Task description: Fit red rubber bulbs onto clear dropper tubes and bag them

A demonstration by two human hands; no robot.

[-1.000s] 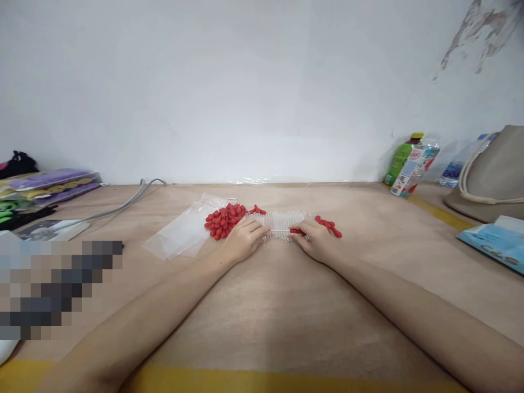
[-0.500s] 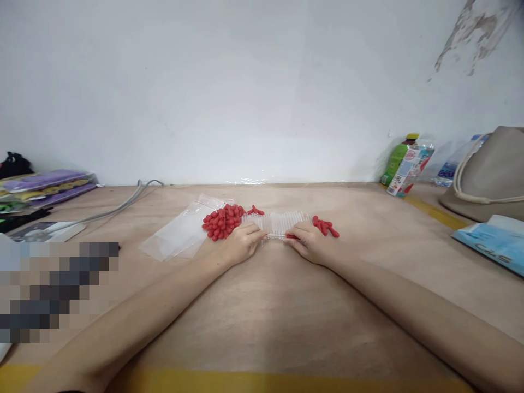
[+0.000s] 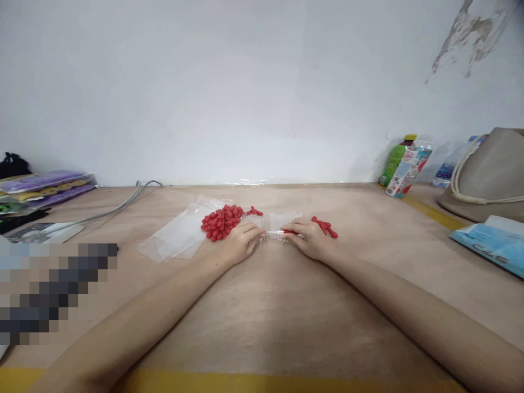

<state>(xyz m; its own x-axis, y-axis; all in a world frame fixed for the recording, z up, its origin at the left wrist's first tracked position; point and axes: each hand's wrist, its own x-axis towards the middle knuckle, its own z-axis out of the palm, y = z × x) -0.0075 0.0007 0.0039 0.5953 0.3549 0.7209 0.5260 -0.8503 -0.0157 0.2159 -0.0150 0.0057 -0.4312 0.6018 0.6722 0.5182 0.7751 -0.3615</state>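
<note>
Between my hands a thin clear glass tube [image 3: 274, 232] lies level, its right end meeting a red rubber bulb [image 3: 289, 232], like a dropper. The fingers of my left hand [image 3: 241, 240] are closed on the tube's left part. My right hand [image 3: 313, 238] pinches the bulb, covering most of it. Just beyond the fingers, a row of clear tubes [image 3: 278, 219] lies side by side on the table. A heap of red rubber bulbs [image 3: 221, 221] rests left of the row, and a few more bulbs [image 3: 325, 226] lie beside my right hand.
A clear plastic bag [image 3: 172, 232] lies flat left of the heap. Farther left are a grey cable [image 3: 118, 208] and packaged purple items [image 3: 57, 180]. Bottles [image 3: 409, 169], a beige bag [image 3: 491, 174] and a blue packet [image 3: 491, 243] stand or lie at right.
The tube and red bulb between my hands have risen slightly off the row's near edge and show more plainly. Both hands stay in nearly the same place.
</note>
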